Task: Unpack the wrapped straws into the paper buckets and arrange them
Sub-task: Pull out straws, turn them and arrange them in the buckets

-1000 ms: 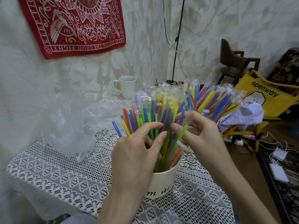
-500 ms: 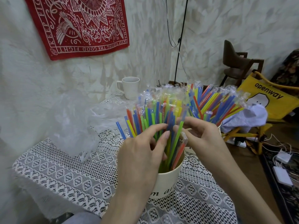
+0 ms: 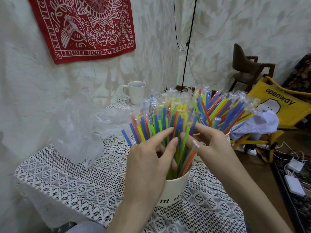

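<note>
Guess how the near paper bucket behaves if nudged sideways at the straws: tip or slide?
Probably tips: the near paper bucket looks light, and its wrapped straws fan high and wide above the rim. The lace tablecloth likely grips, resisting sliding.

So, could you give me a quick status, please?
Both hands fingering straws in near bucket. Second bucket's straws behind. Nothing blocking.

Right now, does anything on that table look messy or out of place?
Mostly the crumpled clear plastic wrap heaped at the table's left. In the near paper bucket, straws fan outward unevenly; one blue straw leans far left.
</note>
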